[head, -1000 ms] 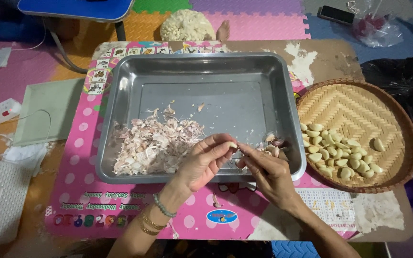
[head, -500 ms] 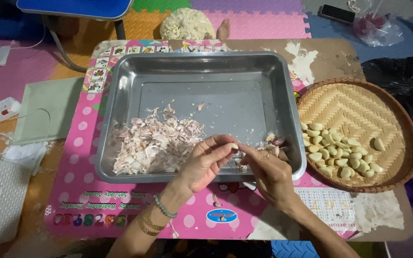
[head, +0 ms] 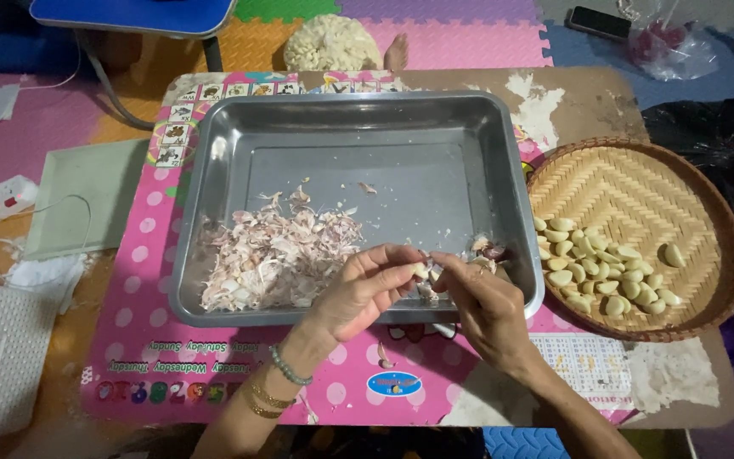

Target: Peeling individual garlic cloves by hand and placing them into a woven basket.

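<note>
1. Head view: the left hand (head: 367,285) pinches a garlic clove (head: 420,270) over the steel tray (head: 214,170); the right hand (head: 482,297) picks at its skin.
2. Since a second ago, nothing has shifted: peeling continues beside the peel pile (head: 273,255) and the basket (head: 639,187).

- One metal tray (head: 333,127), rectangular, on the worktop (head: 596,106).
- One round woven basket (head: 639,183).
- Peeled garlic cloves (head: 596,272) in the basket: about thirty, too crowded for an exact count.
- One heap of garlic skins (head: 273,255) in the tray.
- One garlic clove (head: 420,270) held between the two hands.
- Two hands: left hand (head: 358,293), right hand (head: 486,306).
- One bead bracelet (head: 286,367) and two or three thin gold bangles (head: 263,399) on the left wrist.
- One dark phone (head: 601,23) on the floor mat.
- One clear plastic bag (head: 673,47).
</note>
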